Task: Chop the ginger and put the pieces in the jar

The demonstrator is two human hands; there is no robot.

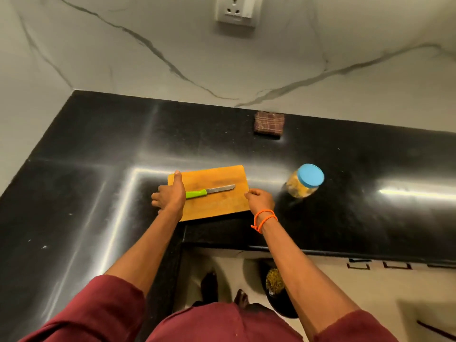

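while both hands grip the wooden cutting board [217, 176], left hand [170, 196] clamped on its left edge, right hand [259, 199] pinching its right edge, green-handled knife [209, 191] lies lengthwise, handle touching the left hand; no ginger seen, lidded jar [304, 181] right of the board.

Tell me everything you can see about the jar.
The jar is clear, looks like plastic or glass, and is closed with a light blue round lid. Yellowish contents show through its wall; what they are is not clear. It stands on the black countertop, looking tilted in the wide-angle view, to the right of the wooden cutting board. Neither hand touches it; the right hand is nearest.
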